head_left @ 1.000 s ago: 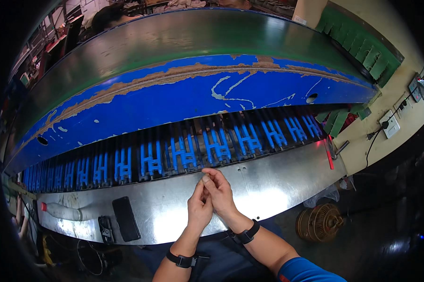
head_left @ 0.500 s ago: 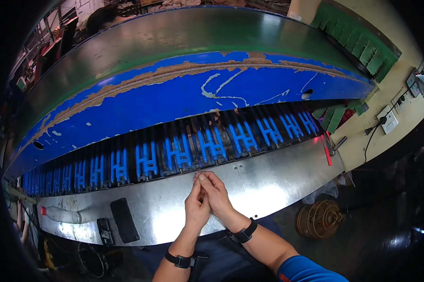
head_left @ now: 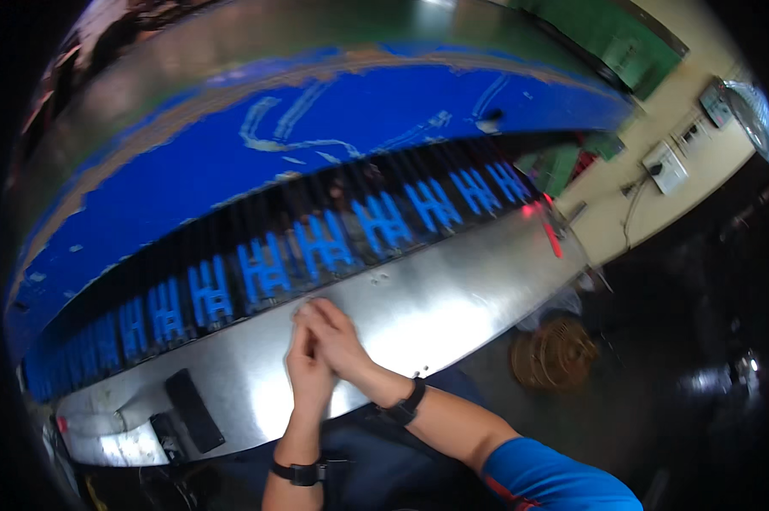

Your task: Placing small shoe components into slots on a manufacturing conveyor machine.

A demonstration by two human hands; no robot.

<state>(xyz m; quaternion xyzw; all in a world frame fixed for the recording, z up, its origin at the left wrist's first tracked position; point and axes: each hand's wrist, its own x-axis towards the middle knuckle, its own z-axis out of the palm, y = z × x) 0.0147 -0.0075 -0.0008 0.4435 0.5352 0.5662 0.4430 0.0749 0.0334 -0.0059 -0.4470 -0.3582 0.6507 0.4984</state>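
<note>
My left hand (head_left: 306, 368) and my right hand (head_left: 340, 345) are brought together over the shiny metal ledge (head_left: 452, 298). The right hand's fingers lie over the left hand's fingertips, and both are closed. Whatever may be between them is hidden. Just beyond the fingertips runs a long row of blue forked metal parts (head_left: 261, 266), set in a dark gap. Above that row stretches a wide blue machine beam (head_left: 188, 157) with chipped paint. Each wrist wears a black strap.
At the ledge's left end lie a black phone (head_left: 195, 410), a small dark object (head_left: 169, 439) and a clear bottle (head_left: 103, 423). On the right are a red stick-like thing (head_left: 554, 238), a wall socket (head_left: 665, 168) and a round brown wire basket (head_left: 555, 353) below the ledge.
The view has swung and tilted, so the ledge and machine sit slanted and shifted leftward. My hands stay pressed together in much the same pose, lower left relative to the picture.
</note>
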